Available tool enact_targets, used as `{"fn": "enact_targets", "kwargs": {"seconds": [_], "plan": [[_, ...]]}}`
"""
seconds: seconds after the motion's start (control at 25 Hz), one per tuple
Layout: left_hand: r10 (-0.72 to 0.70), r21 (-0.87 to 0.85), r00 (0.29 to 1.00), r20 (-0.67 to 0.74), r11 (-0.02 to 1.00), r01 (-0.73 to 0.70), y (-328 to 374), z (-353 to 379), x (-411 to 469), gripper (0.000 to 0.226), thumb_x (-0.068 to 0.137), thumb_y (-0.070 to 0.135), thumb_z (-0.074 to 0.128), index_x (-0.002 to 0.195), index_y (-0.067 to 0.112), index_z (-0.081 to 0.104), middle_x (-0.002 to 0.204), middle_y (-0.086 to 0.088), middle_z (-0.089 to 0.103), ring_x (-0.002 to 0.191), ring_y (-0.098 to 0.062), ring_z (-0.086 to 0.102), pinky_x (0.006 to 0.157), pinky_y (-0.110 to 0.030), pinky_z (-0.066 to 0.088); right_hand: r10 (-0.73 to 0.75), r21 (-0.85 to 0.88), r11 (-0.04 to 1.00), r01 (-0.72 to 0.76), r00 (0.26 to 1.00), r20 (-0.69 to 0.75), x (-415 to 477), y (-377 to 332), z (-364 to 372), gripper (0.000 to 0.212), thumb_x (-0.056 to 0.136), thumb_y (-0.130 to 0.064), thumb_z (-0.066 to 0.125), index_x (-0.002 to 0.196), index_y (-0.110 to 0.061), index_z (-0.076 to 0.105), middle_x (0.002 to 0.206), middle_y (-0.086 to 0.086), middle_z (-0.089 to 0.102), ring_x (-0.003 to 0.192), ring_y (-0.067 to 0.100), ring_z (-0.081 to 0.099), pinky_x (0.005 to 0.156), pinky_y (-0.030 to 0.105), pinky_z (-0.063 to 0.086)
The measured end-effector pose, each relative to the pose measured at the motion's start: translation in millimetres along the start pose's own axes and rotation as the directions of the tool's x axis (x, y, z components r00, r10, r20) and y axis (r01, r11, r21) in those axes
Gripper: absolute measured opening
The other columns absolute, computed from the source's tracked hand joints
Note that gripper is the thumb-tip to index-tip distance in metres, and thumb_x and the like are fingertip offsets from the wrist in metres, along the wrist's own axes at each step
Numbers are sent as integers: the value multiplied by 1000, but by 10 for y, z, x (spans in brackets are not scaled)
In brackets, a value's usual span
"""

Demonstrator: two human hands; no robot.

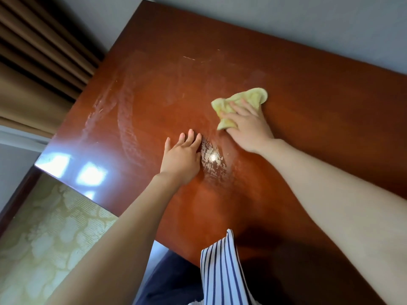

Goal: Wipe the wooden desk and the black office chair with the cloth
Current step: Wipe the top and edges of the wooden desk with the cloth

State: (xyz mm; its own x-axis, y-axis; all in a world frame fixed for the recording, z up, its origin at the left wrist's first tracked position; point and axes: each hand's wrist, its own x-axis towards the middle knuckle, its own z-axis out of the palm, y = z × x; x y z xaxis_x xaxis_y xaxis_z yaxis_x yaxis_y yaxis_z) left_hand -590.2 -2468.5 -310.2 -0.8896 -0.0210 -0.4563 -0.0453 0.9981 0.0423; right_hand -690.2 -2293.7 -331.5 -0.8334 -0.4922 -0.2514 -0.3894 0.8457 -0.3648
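Right hand (246, 126) pressing a crumpled yellow cloth (240, 104) onto the middle of the red-brown table (308, 128), fingers spread over it, left hand (181, 156) flat on the table nearby, fingers straight, brown curtain (33, 62) at left

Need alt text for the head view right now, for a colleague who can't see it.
The right hand presses a crumpled pale yellow cloth onto a glossy reddish-brown wooden desk, while the left hand rests flat beside smeared streaks. Brown curtains hang at left.
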Motion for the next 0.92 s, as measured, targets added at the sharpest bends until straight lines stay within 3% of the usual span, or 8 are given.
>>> {"fn": "enact_targets", "kwargs": {"seconds": [0.16,0.32,0.44,0.52,0.64,0.76,0.92], "plan": [[-12,-52,998,61,999,16,-70,-46,3,60,97,14,30,151,28,9,160,6,2,147,-18,5,115,-53,-1,-184,90,979,182,983,23,-377,-321,215,42,93,-32,48,134,-30,51,152,-7,33,144,16,13,117,42,0],[-37,-79,997,64,996,42,-48,-63,-5,59,97,15,29,151,30,10,160,7,2,147,-17,4,116,-53,0,-323,131,936,326,945,-44,-1017,-332,402,34,85,-26,62,117,-15,67,132,1,57,136,22,35,114,43,17],[-51,-71,998,40,996,54,1,-57,-19,58,98,19,31,151,30,11,160,6,3,147,-18,6,116,-53,1,-415,108,900,421,906,-79,-1395,-141,467,32,78,-23,74,108,-15,72,120,3,65,125,25,50,109,45,30],[-63,-70,998,14,996,63,42,-28,-44,57,99,21,34,151,29,12,160,5,4,147,-19,6,116,-53,2,-459,54,885,463,886,-67,-1511,37,428,32,76,-22,76,108,-19,72,123,1,64,124,23,53,106,46,31],[-66,-73,998,-1,995,65,53,-6,-45,55,100,26,35,151,28,13,160,4,4,147,-19,6,117,-52,4,-427,-19,904,427,904,-25,-1493,294,307,41,79,-19,72,119,-27,66,134,-6,56,131,17,45,109,46,28],[-48,-71,999,-6,996,48,23,-2,-31,54,101,24,33,151,29,13,160,5,5,147,-19,7,116,-52,5,-293,-65,954,292,956,-9,-1301,472,148,52,86,-21,63,134,-37,48,146,-14,39,139,10,29,116,41,16],[-50,-105,998,-38,993,45,28,29,-34,54,100,18,31,151,28,16,160,3,7,147,-20,7,117,-51,7,-132,-98,987,126,990,-55,-814,578,-71,50,96,-30,49,142,-40,34,153,-14,26,143,9,16,118,39,12]]}}
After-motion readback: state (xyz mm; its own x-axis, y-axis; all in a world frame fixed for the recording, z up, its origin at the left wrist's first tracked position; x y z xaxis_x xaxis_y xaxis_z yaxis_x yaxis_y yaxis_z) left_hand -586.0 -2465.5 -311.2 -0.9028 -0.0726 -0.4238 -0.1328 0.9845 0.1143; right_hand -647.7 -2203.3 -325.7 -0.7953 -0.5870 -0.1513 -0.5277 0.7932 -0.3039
